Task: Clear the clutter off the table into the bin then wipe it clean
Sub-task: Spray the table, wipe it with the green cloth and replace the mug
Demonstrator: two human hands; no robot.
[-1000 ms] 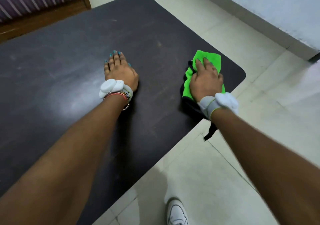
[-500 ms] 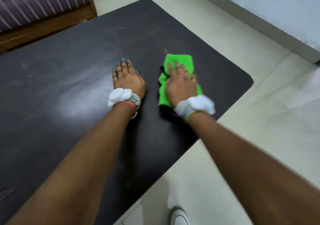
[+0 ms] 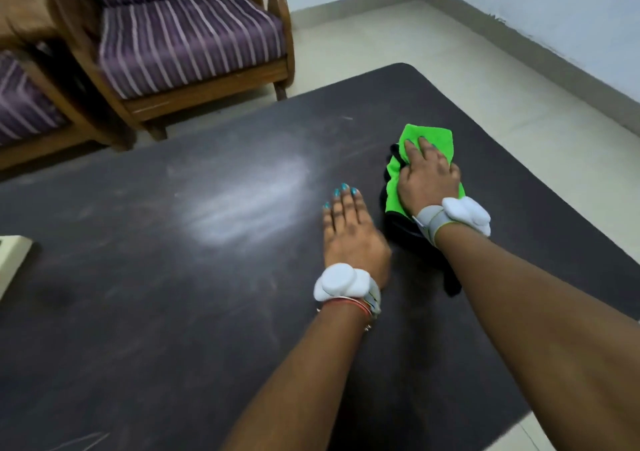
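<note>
A dark table [image 3: 173, 312] fills most of the head view. On its right part lies a bright green cloth [image 3: 434, 138] with a black underside. My right hand [image 3: 427, 176] presses flat on the cloth, fingers spread over it. My left hand [image 3: 349, 232] rests flat on the bare table top just left of the cloth, fingers straight and together. Both wrists wear white bands. No clutter and no bin show in view.
A wooden armchair with a purple striped cushion [image 3: 180, 38] stands beyond the table's far edge, a second one [image 3: 20, 104] at the left. A pale object [image 3: 10, 253] sits at the table's left edge. Tiled floor [image 3: 485, 79] and a wall lie to the right.
The right hand slid the cloth left across the table toward the left hand, then further up the table. The view tilted up, bringing the armchairs in. The left hand stayed flat.
</note>
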